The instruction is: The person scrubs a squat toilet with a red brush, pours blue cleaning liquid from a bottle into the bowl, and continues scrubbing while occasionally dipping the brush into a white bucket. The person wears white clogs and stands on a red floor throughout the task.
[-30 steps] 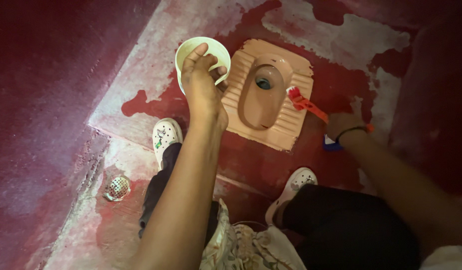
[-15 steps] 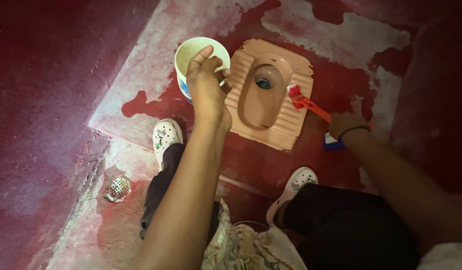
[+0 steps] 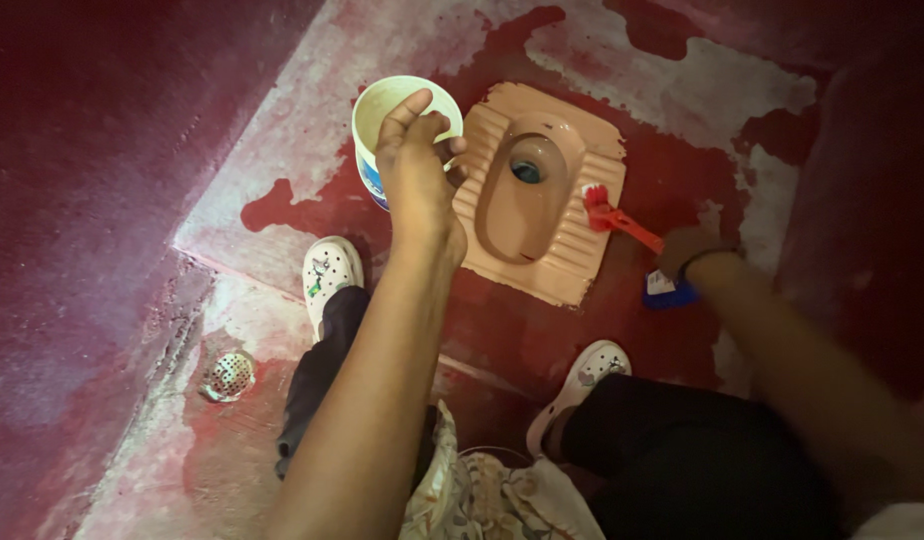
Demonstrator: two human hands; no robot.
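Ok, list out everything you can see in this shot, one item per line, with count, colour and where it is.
Squat toilet pan: one, peach-pink, set in the floor, upper centre.
Cup: one, pale cream, left of the pan.
Brush: one, red, bristle head on the pan's right footrest.
Blue object: one, blue with a white patch, on the floor right of the pan; kind unclear.
Floor drain cover: one, metal, round, lower left.
Floor: worn red paint over pale concrete.
Clogs: two, white, below the pan.
Left hand: gripping the cup's rim.
Right hand: holding the brush handle, dark band at the wrist.
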